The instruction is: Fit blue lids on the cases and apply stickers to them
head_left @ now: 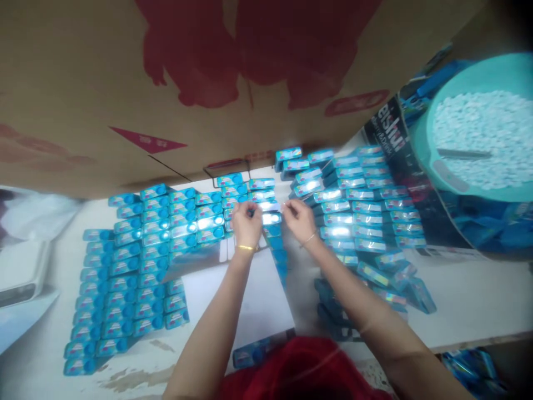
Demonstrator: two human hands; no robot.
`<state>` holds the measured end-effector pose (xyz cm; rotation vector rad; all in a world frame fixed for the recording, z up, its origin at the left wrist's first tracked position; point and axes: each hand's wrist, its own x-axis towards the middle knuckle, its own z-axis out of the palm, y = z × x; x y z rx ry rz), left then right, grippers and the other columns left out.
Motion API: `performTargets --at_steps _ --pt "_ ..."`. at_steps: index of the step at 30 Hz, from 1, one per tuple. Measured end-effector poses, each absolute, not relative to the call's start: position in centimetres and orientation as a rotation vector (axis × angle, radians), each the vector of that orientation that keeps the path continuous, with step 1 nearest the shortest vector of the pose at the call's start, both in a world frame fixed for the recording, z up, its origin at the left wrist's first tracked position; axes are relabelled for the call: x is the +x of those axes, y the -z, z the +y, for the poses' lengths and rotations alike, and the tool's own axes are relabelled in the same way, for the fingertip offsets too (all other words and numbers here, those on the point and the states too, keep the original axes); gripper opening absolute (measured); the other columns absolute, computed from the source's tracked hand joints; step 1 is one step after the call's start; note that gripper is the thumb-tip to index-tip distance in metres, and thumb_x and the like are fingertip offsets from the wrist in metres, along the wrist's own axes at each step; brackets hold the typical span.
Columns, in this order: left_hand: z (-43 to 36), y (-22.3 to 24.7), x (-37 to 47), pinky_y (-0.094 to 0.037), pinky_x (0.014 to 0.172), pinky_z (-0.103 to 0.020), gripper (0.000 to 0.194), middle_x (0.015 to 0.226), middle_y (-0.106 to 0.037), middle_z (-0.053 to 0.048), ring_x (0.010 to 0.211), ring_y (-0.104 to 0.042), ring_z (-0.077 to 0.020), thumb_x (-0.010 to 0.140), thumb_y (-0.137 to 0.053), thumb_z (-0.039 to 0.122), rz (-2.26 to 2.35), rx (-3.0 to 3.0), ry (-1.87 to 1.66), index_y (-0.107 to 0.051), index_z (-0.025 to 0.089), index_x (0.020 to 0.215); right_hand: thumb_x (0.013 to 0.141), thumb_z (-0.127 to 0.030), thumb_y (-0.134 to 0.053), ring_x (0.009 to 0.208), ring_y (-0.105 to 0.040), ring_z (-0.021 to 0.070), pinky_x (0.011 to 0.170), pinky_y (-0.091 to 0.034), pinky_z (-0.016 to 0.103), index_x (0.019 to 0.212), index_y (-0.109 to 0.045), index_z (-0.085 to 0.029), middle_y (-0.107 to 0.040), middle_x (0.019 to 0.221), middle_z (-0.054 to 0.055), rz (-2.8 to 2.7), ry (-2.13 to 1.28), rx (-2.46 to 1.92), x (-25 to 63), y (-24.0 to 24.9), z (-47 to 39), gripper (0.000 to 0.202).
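Both my hands are over rows of small blue boxes, near the middle of the table. My left hand (246,223) has its fingers curled together at a column of boxes; anything in them is hidden. My right hand (298,220) is pinched, its fingertips by the end of a pale, shiny strip (271,206) lying across a box top between the hands. What the pinch holds is too blurred to tell. Just below that strip is a blue box (271,218) with glare on it. A white sheet (241,300) lies under my left forearm.
More box rows stand left (120,283) and right (368,208), with loose boxes (400,278) near my right forearm. A large cardboard carton (200,128) walls the back. At right, a turquoise basin (445,100) of small white pieces rests on a dark carton (391,128).
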<state>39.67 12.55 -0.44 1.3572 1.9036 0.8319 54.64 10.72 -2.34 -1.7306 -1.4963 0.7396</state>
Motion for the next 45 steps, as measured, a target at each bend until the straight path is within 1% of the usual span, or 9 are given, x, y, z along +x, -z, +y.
performTargets --at_steps 14,16,20,25,28,31,34,37,45 --pt "13.2 2.5 42.2 -0.035 0.092 -0.048 0.006 0.099 -0.058 -0.008 0.104 -0.053 -0.0294 0.08 -0.056 0.023 2.147 1.579 -0.499 -0.06 0.021 0.076 0.087 -0.025 -0.046 0.084 -0.054 0.0214 0.079 -0.04 0.03 0.077 -0.062 -0.019 -0.062 0.08 0.007 -1.67 -0.712 -1.909 55.3 6.2 12.0 0.02" --pt "13.3 2.5 42.0 -0.035 0.093 -0.049 0.005 0.101 -0.057 -0.008 0.105 -0.053 -0.0291 0.079 -0.058 0.025 2.157 1.59 -0.497 -0.058 0.02 0.08 0.086 -0.027 -0.049 0.077 -0.054 0.0202 0.075 -0.042 0.03 0.088 -0.064 -0.018 -0.059 0.073 0.004 -1.553 -0.778 -1.894 55.1 6.9 11.8 0.018" --pt "13.4 2.5 41.6 -0.036 0.094 -0.046 0.031 0.106 -0.055 -0.008 0.105 -0.052 -0.0271 0.072 -0.065 0.025 2.184 1.554 -0.558 -0.049 0.019 0.098 0.087 -0.025 -0.047 0.074 -0.055 0.019 0.073 -0.046 0.031 0.114 -0.061 -0.015 -0.058 0.077 0.004 -1.367 -0.8 -1.744 54.5 7.9 11.1 0.032" --pt "13.8 2.5 42.1 -0.034 0.096 -0.049 0.029 0.106 -0.055 -0.008 0.104 -0.054 -0.0266 0.073 -0.058 0.013 2.2 1.486 -0.572 -0.047 0.02 0.098 0.084 -0.011 -0.04 0.085 -0.055 0.0228 0.08 -0.047 0.035 0.102 -0.07 -0.014 -0.059 0.081 0.009 -1.637 -0.842 -1.728 54.9 7.5 10.6 0.035" --pt "14.2 2.6 42.0 -0.038 0.094 -0.045 0.026 0.102 -0.057 -0.006 0.098 -0.057 -0.0231 0.072 -0.053 0.005 2.156 1.407 -0.647 -0.049 0.02 0.093 0.081 -0.006 -0.042 0.093 -0.052 0.0267 0.084 -0.045 0.04 0.11 -0.068 -0.012 -0.059 0.092 0.013 -1.784 -0.68 -1.841 54.4 5.4 10.1 0.04" --pt "14.3 2.1 39.7 -0.045 0.081 -0.033 0.019 0.09 -0.058 -0.004 0.081 -0.058 -0.0167 0.076 -0.053 0.009 1.949 1.371 -0.831 -0.051 0.019 0.092 0.088 -0.011 -0.041 0.102 -0.049 0.0272 0.089 -0.043 0.042 0.121 -0.061 -0.014 -0.058 0.109 0.014 -1.887 -0.513 -1.664 51.8 2.0 8.8 0.039" --pt "13.3 0.8 34.8 -0.047 0.076 -0.028 0.012 0.086 -0.061 -0.002 0.077 -0.058 -0.0145 0.083 -0.053 0.02 1.774 1.512 -0.93 -0.055 0.019 0.094 0.091 -0.013 -0.043 0.098 -0.05 0.0251 0.086 -0.044 0.039 0.104 -0.066 -0.016 -0.061 0.103 0.012 -2.207 -0.636 -1.405 47.7 -0.6 7.0 0.026" --pt "11.2 -0.4 29.1 -0.047 0.079 -0.03 0.013 0.088 -0.064 -0.004 0.082 -0.059 -0.0169 0.086 -0.051 0.025 1.772 1.775 -0.728 -0.06 0.019 0.092 0.088 -0.007 -0.047 0.093 -0.051 0.0244 0.079 -0.045 0.037 0.092 -0.066 -0.015 -0.063 0.097 0.011 -2.518 -0.777 -1.313 44.4 -0.5 5.4 0.021" --pt "6.5 0.9 23.8 -0.042 0.08 -0.038 0.028 0.098 -0.064 -0.011 0.093 -0.055 -0.0247 0.093 -0.042 0.026 1.685 2.367 -0.058 -0.066 0.017 0.104 0.094 -0.016 -0.044 0.098 -0.049 0.0253 0.084 -0.045 0.041 0.123 -0.058 -0.015 -0.055 0.129 0.016 -2.458 -0.619 -1.298 43.1 5.6 2.7 0.032"
